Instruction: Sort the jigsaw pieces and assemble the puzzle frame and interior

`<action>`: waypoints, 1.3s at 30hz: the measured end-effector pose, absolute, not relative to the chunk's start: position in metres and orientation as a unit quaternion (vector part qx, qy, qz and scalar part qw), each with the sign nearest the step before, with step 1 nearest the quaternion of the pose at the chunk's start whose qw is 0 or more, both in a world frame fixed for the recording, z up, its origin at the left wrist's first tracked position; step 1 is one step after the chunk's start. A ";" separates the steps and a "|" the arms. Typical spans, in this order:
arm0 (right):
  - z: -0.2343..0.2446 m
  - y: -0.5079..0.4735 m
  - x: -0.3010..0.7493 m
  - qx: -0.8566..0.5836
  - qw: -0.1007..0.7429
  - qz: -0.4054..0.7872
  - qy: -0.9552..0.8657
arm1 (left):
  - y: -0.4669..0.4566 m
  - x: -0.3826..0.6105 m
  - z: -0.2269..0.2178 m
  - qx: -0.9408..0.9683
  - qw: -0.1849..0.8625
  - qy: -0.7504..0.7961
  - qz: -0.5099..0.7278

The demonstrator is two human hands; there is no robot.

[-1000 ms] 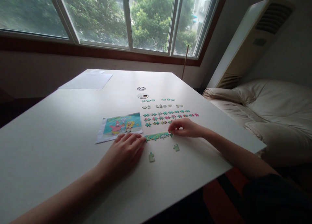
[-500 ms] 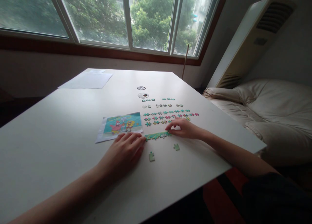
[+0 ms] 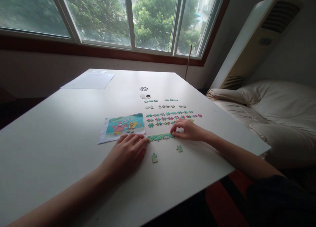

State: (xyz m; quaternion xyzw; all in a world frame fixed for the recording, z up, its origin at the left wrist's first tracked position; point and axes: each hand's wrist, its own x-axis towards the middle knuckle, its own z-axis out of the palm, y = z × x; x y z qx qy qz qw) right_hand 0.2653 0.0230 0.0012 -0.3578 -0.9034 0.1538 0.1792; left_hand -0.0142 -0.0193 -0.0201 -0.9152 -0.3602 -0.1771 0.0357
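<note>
A joined strip of jigsaw puzzle pieces [image 3: 160, 137] lies on the white table, its knobs pointing toward me. My left hand [image 3: 130, 149] rests palm down with its fingers stretched, the fingertips touching the strip's left end. Thumb and forefinger of my right hand [image 3: 187, 129] pinch the puzzle piece at the strip's right end. Nearer to me lie two loose edge pieces, a left one [image 3: 154, 158] and a right one [image 3: 179, 148]. Beyond my left hand is a picture sheet [image 3: 124, 125] with cartoon figures.
Rows of loose puzzle pieces [image 3: 168, 113] spread beyond the strip, some partly behind my right hand. Two round table fittings [image 3: 145, 96] sit farther back. A white sheet of paper [image 3: 89, 81] lies at the far left. A cream sofa [image 3: 278, 115] stands right of the table [image 3: 61, 131].
My right hand stays at the strip's right end with barely any movement. The left hand keeps its place at the other end. The whole view has shifted very slightly.
</note>
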 end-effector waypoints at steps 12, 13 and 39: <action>0.004 0.024 0.268 -0.355 0.185 0.152 -0.904 | -0.019 -0.016 -0.022 -0.915 0.035 -0.359 -0.181; 0.007 0.025 0.270 -0.357 0.190 0.151 -0.902 | -0.019 -0.016 -0.023 -0.916 0.035 -0.354 -0.184; 0.028 0.046 0.330 -0.381 0.007 0.246 -0.891 | -0.021 -0.015 -0.017 -0.929 0.048 -0.314 -0.191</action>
